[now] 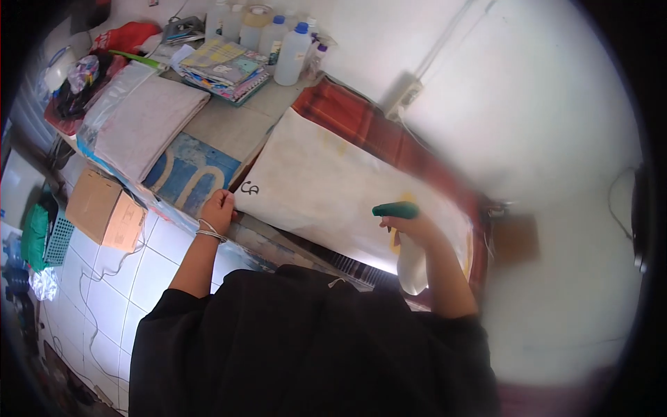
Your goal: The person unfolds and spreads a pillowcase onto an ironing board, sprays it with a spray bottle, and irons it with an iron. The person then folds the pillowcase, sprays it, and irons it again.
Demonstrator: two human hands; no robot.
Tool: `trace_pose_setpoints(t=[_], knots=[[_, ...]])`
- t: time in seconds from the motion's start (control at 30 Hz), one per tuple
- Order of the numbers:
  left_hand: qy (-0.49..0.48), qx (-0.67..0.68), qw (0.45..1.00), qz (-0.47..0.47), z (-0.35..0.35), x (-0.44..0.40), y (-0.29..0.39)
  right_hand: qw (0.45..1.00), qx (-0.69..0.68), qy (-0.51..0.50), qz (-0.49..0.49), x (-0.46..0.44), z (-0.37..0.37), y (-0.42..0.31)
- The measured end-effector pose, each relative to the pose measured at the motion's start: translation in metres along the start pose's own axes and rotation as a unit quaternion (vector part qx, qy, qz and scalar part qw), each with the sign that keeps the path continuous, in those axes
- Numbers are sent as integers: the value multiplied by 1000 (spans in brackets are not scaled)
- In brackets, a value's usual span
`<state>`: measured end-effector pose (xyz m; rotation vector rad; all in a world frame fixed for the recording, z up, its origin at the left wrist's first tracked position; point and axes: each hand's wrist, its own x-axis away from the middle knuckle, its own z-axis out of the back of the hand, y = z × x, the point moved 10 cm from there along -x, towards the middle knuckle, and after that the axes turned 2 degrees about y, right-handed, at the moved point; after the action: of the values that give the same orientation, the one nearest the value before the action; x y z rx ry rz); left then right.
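In my right hand [411,228] is a spray bottle with a green trigger head [396,210] and a whitish body [413,267], held over the right part of a long pale cloth [313,174]. My fingers wrap around the bottle's neck. The cloth lies flat and carries a small black mark at its left end. My left hand [221,208] is closed at the cloth's near left corner, fingertips pinched on the edge. A red plaid cloth [347,108] shows beneath and behind the pale one.
Several plastic bottles [292,55] stand by the wall, next to a stack of folded fabrics [226,69]. A folded pale cloth [149,118] lies at the left. A cardboard box [104,208] and a green basket [59,240] are on the tiled floor. A wall socket [405,101] has a cable.
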<state>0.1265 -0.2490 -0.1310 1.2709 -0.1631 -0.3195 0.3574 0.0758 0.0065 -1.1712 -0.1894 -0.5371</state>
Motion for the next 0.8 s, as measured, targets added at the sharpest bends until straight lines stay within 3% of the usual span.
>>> trace_pose_setpoints(t=[0.07, 0.2, 0.4, 0.47, 0.53, 0.63, 0.7, 0.8], knots=[[16, -50, 999, -3, 3, -1, 0, 999, -8, 39, -8, 6, 23, 30], [16, -9, 1000, 24, -1, -3, -14, 994, 24, 106, 3, 13, 63, 38], [47, -56, 997, 11, 0, -1, -14, 970, -62, 233, 38, 26, 127, 44], [86, -146, 984, -60, 4, 2, 0, 969, -58, 235, 39, 32, 150, 62], [103, -174, 975, -92, 5, 3, 6, 947, -63, 314, -39, 58, 177, 83], [98, -170, 980, -41, 5, -3, -11, 946, -97, 307, 17, 80, 201, 108], [215, -209, 949, -97, 14, 5, 1, 961, -99, 254, 52, 94, 202, 114], [215, -278, 919, -179, -25, 34, 77, 982, -81, 170, 30, 114, 183, 128]])
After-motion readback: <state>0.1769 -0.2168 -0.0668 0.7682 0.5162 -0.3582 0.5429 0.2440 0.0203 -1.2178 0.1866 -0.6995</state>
